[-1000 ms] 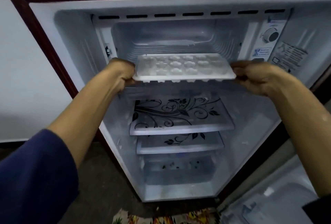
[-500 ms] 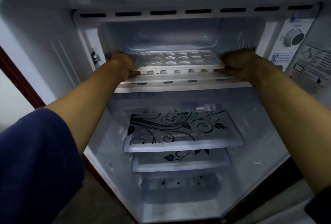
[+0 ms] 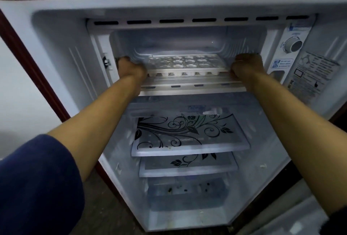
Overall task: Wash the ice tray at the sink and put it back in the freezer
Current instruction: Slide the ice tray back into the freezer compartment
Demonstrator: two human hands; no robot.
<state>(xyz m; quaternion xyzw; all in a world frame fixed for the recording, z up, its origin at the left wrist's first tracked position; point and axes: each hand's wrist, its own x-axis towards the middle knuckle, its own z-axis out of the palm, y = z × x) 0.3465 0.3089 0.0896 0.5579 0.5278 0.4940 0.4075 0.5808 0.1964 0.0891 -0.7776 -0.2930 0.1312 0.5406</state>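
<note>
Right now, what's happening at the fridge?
A person is putting a white ice tray into the freezer compartment at the top of an open fridge. The left hand holds the tray's left end and the right hand its right end, each with a closed grip. The tray sits level, mostly inside the compartment, with its front edge near the opening. Below it, two floral-printed glass shelves look bare.

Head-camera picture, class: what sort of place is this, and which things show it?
Probably a home kitchen corner, at an open small fridge: a white plastic ice tray held by both hands at the freezer box, a toughened glass shelf with black floral print, and a round white thermostat dial.
</note>
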